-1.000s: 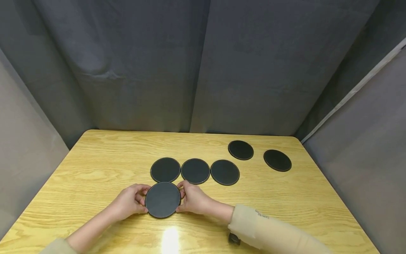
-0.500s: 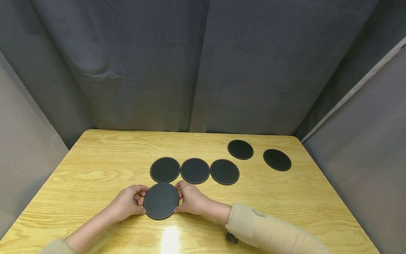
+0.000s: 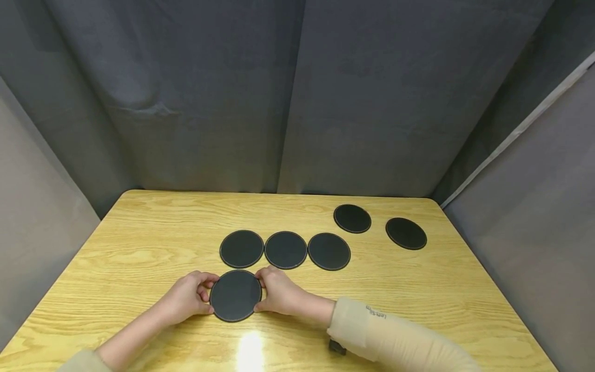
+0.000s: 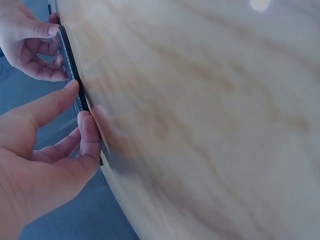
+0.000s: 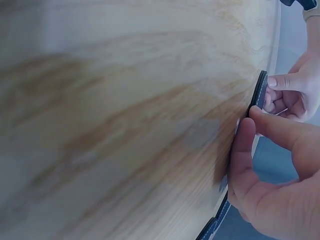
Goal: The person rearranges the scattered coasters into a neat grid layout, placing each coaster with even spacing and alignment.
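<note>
Your left hand (image 3: 186, 297) and right hand (image 3: 279, 292) both pinch the edge of the near coaster (image 3: 235, 295), at 6 o'clock of the row's left coaster (image 3: 241, 249). Pushing it toward 12 o'clock may knock that coaster.

The head view is evenly and fairly brightly lit from above. An overhead lamp leaves a white patch of glare on the glossy bench (image 3: 139, 243) near its front edge. Shadows are soft and faint. That view is sharp, with slight bending of straight lines toward the edges. Both wrist views are soft: the wood grain is smeared and out of focus, while the fingers (image 4: 45, 30) look clearer.
</note>
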The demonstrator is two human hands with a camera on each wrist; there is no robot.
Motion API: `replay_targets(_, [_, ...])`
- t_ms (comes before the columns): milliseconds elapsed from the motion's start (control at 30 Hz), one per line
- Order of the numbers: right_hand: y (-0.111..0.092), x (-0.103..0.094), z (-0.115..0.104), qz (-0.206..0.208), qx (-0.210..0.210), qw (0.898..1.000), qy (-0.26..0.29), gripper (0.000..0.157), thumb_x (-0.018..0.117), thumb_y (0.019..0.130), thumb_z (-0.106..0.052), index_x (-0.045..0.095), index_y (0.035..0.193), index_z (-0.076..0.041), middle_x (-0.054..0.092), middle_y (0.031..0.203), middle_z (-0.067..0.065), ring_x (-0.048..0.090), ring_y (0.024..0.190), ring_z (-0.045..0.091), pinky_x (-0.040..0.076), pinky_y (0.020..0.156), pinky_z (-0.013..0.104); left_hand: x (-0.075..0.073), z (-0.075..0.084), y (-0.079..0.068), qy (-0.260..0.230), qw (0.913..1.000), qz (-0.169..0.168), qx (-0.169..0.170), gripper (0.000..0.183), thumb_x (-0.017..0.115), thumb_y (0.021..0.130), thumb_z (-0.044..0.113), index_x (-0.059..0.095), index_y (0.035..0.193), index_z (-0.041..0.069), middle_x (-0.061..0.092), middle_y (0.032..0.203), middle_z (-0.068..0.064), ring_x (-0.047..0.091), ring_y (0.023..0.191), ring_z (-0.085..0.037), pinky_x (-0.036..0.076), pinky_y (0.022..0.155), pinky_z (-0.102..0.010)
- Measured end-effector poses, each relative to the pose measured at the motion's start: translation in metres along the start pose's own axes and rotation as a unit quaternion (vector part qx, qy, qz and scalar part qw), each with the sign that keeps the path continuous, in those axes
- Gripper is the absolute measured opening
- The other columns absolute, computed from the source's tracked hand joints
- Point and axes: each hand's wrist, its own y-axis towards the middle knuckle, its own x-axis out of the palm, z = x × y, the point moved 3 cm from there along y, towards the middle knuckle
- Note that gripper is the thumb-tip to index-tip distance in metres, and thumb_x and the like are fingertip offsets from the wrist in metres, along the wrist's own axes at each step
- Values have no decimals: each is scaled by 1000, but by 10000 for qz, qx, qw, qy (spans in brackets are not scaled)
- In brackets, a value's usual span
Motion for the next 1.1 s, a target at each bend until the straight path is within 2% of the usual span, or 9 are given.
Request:
replay_targets(200, [0,0,-1,-31,77,10000,47,64,87,66,-24,58,118,0,55,100,3,49,86,8,46,80,19,-1,0,1,-1,10000,12,-15,63,81,60,-12,57,118,-8,51,97,-11,52,71,-15,46,55,-20])
replay_targets(400, [0,-1,4,-110,2,9994,335,63,87,66,-24,58,118,0,52,95,1,45,83,7,44,76,18,-3,0,0,54,10000,-12,63,63,81,60,-11,57,118,-9,53,99,-12,52,72,-16,46,56,-20])
replay_targets(533, [-2,-6,11,-125,-168,9977,651,66,86,67,-25,55,121,0,52,92,2,42,76,5,41,70,17,-7,4,1,422,9990,56,167,65,84,62,-1,57,121,-7,55,101,-11,53,74,-15,46,61,-21])
replay_targets(667, [-8,-17,18,-64,-332,9963,795,70,83,71,-29,51,128,-2,54,98,5,47,70,7,42,65,17,-15,14,0,757,9964,203,314,65,84,68,13,56,124,-1,57,111,-10,58,89,-20,51,72,-28])
replay_targets(733, [-11,-25,21,31,-396,9959,818,70,82,73,-30,50,130,-4,54,104,7,52,76,12,44,67,18,-19,22,-1,765,9957,260,458,66,83,71,17,54,128,1,56,119,-12,59,100,-25,53,79,-36])
replay_targets(833, [-17,-40,25,303,-456,9955,776,70,80,75,-33,49,132,-7,54,115,8,57,94,20,49,77,24,-22,33,0,798,9938,321,703,69,80,75,23,50,133,5,52,129,-12,54,113,-32,51,87,-43])
replay_targets(967, [-24,-58,31,683,-573,9939,647,69,77,78,-37,48,135,-11,51,130,4,54,115,24,49,92,35,-22,47,2,962,9891,469,1012,72,78,77,31,47,137,10,48,136,-12,50,119,-36,47,93,-47])
replay_targets(1100, [-30,-73,38,1045,-703,9916,310,71,75,79,-40,46,137,-13,46,139,3,48,126,23,43,101,39,-19,59,8,1020,9851,642,1226,75,78,77,37,44,140,14,44,141,-12,47,125,-37,43,98,-51])
